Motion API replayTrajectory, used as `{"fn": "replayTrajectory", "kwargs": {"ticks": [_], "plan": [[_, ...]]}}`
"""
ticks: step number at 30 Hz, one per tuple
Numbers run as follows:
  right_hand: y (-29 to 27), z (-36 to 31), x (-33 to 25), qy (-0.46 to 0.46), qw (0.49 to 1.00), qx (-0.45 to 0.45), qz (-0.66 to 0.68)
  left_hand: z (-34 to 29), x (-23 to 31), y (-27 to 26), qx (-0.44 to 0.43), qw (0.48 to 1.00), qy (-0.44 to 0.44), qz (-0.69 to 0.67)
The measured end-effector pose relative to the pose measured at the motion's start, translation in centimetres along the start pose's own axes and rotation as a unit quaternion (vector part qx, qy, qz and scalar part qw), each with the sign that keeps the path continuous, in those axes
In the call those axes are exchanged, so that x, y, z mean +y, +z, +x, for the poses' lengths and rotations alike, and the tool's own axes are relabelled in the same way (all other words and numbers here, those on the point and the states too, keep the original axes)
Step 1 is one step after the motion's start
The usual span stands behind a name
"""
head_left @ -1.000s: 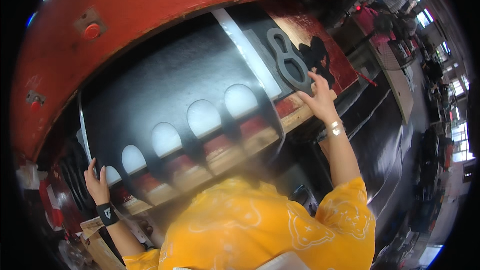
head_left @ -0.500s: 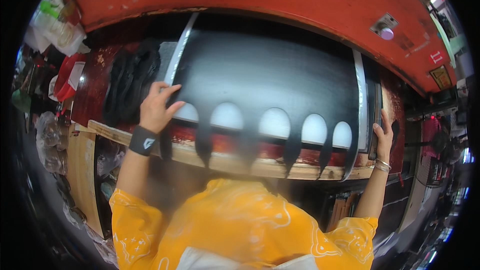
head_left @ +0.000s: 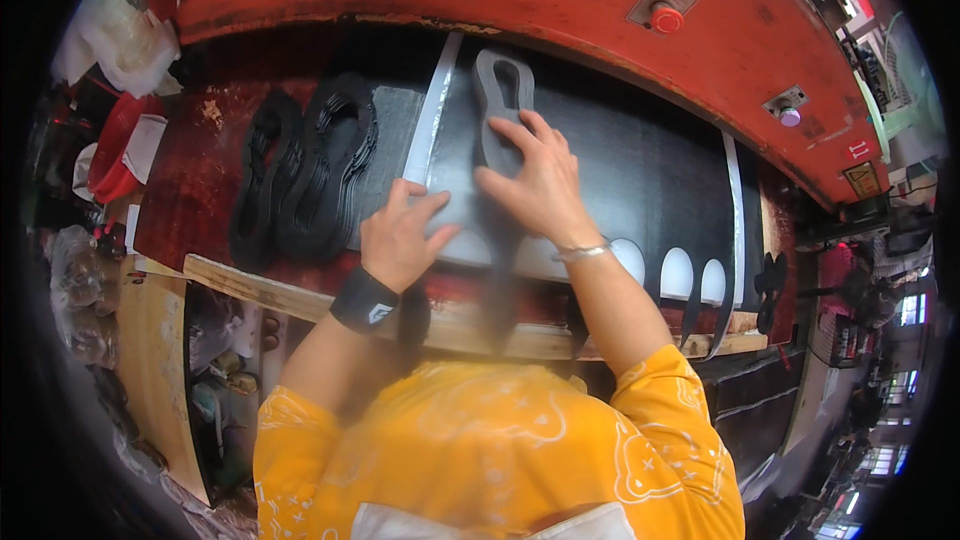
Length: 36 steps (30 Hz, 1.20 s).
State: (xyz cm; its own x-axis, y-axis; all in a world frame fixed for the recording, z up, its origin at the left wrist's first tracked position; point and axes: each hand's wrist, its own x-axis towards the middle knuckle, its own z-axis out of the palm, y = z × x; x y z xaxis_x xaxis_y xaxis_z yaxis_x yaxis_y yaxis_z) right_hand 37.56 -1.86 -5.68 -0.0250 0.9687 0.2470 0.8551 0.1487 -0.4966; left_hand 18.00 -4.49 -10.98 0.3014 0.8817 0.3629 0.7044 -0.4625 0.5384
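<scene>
My right hand (head_left: 540, 180) bends over the near end of a grey, sole-shaped ring (head_left: 492, 75), thumb at its left side and fingers across it. That ring lies on a smooth black sheet (head_left: 640, 160). Along its front edge the sheet has rounded cutouts showing white, with dark tongues hanging down between them. Left of the ring, my left hand (head_left: 398, 238) rests near the sheet's left edge with fingers apart and nothing in them. A pale strip (head_left: 437, 95) runs just beyond its fingertips. My right palm hides the ring's near end.
Two stacks of black sole-shaped rings (head_left: 335, 175) lie to the left on the red table (head_left: 200, 170). A red machine beam (head_left: 560, 0) with push buttons spans the far side. A wooden rail (head_left: 290, 285) borders the front. A red basin (head_left: 125, 155) stands far left.
My right hand has come from the sheet's right edge to its left part, where the grey ring now shows. My view has shifted; my left hand stays near the left edge.
</scene>
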Motion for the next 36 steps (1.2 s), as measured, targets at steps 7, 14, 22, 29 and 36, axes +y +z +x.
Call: {"fn": "replayTrajectory", "kwargs": {"ticks": [7, 14, 22, 29, 36], "plan": [[3.2, 0.7, -0.5, -0.031, 0.993, -0.026, -0.112, -0.3, -0.4, 0.2, -0.010, 0.999, -0.021, -0.030], [3.5, 0.7, 0.3, -0.092, 0.994, 0.007, -0.067, 0.3, -0.2, -0.1, -0.014, 0.998, -0.027, -0.050], [3.5, 1.0, -0.3, -0.098, 0.994, -0.001, -0.056, 1.4, -0.3, -0.1, -0.024, 0.998, -0.043, -0.049], [-4.2, 3.2, 10.2, -0.037, 0.979, 0.195, 0.037, 2.7, 0.3, 0.4, 0.028, 0.996, 0.025, -0.081], [-19.2, 4.3, 27.6, 0.087, 0.765, 0.628, -0.115, 4.4, 2.2, 4.3, -0.058, 0.983, 0.070, -0.160]]}}
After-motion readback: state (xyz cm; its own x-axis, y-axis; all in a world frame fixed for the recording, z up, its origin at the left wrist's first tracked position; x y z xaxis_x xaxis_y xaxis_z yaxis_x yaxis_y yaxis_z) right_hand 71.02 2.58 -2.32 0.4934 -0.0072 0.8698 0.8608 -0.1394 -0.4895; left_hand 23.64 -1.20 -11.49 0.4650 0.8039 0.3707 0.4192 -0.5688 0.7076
